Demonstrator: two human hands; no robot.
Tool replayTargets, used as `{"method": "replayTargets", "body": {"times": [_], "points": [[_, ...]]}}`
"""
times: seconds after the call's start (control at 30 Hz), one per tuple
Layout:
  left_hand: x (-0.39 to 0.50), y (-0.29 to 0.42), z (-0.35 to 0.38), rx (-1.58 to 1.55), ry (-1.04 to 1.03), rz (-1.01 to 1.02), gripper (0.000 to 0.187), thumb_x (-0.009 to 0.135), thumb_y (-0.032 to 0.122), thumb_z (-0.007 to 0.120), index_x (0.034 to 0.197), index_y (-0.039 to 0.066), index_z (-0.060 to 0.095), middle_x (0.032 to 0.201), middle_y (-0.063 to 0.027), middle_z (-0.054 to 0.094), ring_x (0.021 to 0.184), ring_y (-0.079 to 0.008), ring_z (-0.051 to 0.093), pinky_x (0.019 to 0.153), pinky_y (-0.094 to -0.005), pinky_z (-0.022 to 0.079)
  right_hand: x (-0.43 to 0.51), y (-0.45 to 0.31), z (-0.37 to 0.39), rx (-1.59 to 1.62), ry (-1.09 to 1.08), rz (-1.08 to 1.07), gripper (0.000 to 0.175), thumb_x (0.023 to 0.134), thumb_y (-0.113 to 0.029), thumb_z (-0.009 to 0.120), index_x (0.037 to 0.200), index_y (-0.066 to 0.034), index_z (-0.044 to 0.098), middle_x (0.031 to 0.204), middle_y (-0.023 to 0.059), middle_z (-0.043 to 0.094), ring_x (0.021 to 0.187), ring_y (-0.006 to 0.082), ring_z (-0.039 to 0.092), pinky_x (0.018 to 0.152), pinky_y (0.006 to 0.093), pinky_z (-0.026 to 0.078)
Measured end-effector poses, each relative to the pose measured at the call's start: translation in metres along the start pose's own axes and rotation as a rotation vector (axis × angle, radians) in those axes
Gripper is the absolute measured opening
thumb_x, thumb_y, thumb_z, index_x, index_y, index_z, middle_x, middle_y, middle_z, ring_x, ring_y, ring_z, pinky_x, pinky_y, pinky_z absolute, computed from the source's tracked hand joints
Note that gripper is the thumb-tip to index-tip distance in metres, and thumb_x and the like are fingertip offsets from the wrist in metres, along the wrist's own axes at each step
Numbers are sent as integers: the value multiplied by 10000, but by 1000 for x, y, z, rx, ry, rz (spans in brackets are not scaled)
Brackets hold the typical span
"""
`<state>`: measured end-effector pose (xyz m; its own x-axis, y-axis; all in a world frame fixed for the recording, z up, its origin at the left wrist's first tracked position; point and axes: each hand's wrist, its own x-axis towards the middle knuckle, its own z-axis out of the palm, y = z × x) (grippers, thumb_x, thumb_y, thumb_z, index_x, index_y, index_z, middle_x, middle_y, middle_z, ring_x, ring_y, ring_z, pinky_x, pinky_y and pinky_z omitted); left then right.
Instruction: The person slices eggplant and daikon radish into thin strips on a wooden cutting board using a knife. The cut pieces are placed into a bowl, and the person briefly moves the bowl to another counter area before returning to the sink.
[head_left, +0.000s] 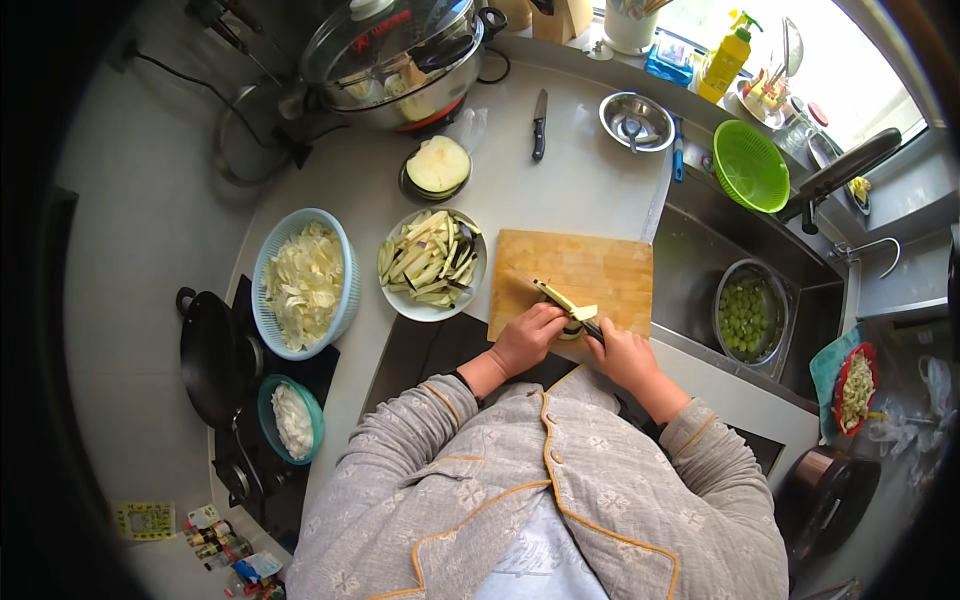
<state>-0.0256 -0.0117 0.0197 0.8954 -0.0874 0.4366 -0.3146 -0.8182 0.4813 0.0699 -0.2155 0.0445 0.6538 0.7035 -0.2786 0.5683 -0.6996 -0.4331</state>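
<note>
At the near edge of the wooden cutting board (577, 259), my right hand (628, 358) grips the black handle of a kitchen knife (592, 330). The blade points up and left across the board, with pale eggplant pieces (564, 298) lying along it. My left hand (529, 334) has its fingers curled against the eggplant beside the blade, holding it down; the fingers hide part of the piece. Left of the board, a white plate (393, 301) is heaped with eggplant strips (431, 259). Behind that plate, a cut eggplant round (439, 165) rests on a small dark stack.
A blue basket of torn cabbage (304, 285) stands left, near a black wok (210, 360) and a teal bowl (292, 420). A second knife (539, 127) and a steel bowl (636, 112) lie behind the board. Right is the sink (690, 247), holding a bowl of green pieces (746, 311).
</note>
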Motion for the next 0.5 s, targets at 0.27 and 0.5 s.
{"method": "replayTargets", "body": {"times": [0.27, 0.5], "points": [[7, -3, -16, -41, -1, -33, 310, 823, 63, 713, 1123, 38, 641, 1101, -103, 600, 1069, -303, 580, 889, -394, 504, 18, 5, 0, -147, 206, -77, 367, 971, -460, 585, 1014, -96, 557, 690, 156, 678, 610, 371, 687, 532, 480, 543], [49, -8, -42, 189, -98, -9, 597, 958, 440, 583, 1440, 107, 465, 1439, -118, 482, 1370, -296, 421, 1160, -485, 257, 18, 0, -16, -224, 280, -164, 369, 945, -481, 620, 975, -114, 587, 718, 130, 662, 593, 340, 689, 508, 443, 554]]}}
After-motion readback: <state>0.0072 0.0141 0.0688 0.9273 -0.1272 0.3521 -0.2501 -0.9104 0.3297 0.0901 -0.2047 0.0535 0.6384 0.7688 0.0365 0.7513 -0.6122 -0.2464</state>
